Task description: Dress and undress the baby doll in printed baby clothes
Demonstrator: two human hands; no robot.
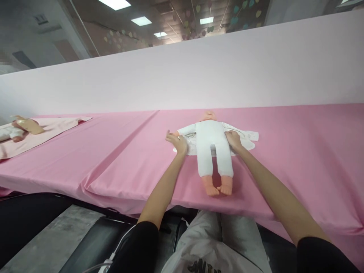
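Well to the left of the white-bodied doll (210, 138), at the far end of the pink-covered tabletop (127, 151), a pale pink cloth (57, 129) carries a white, skin-toned figure (8, 132), cut off by the edge of the view, and a yellowish object (31, 126) too blurred to identify. Lower, left of the doll and in front of the tabletop, is a black seat (96, 242) with a white cable (115, 252) near it. Just left of the doll, the left hand (178, 143) is open, fingers spread beside the doll's outstretched arm; contact is unclear. The doll itself lies face up on the tabletop, head toward the white partition (182, 76) behind it, bare feet toward the person's grey trousers (210, 235), with a white garment (248, 145) spread beneath its torso. At the doll's right side, the right hand (233, 139) has its fingers curled in; whether it grips the garment cannot be told. Beyond that hand, farther right of the doll, one sleeve (251, 135) of the garment stretches out across the tabletop.
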